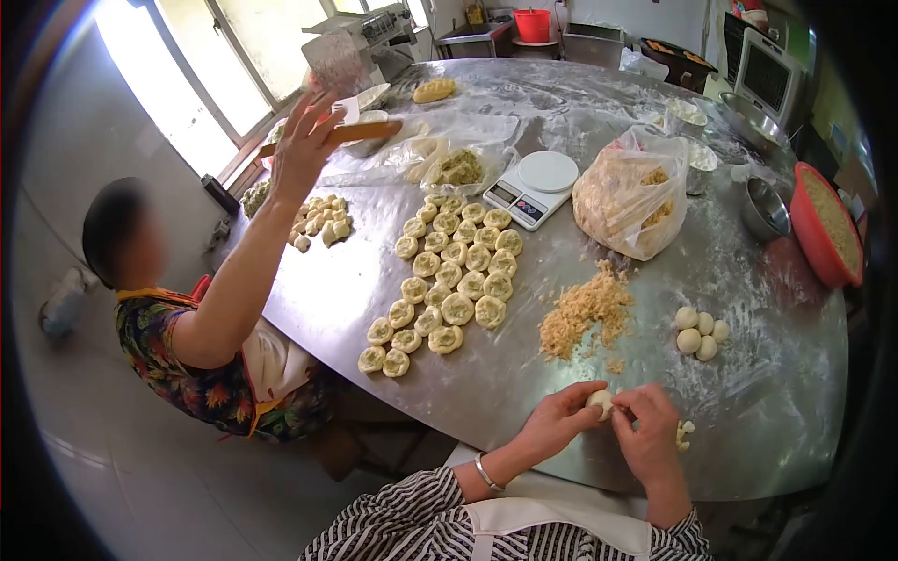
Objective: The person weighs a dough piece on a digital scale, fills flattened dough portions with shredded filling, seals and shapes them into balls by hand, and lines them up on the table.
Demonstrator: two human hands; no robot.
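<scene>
Near the table's front edge, my left hand (557,418) has its fingers closed round a small pale dough ball (600,404). From the other side my right hand (647,425) pinches the same piece with thumb and fingers. Just beyond my hands lies a heap of crumbly tan filling (585,313). To the right sits a cluster of several smooth white dough balls (702,333). Small dough bits (685,435) lie beside my right hand, partly hidden by it. Rows of round dough pieces with dented, greenish centres (449,271) spread out to the left.
A co-worker (215,318) at the left holds up a flat wooden stick (365,133). Beyond the filling stand a kitchen scale (533,190) and a plastic bag of filling (631,196). A metal bowl (765,209) and a red basin (812,243) are at the right.
</scene>
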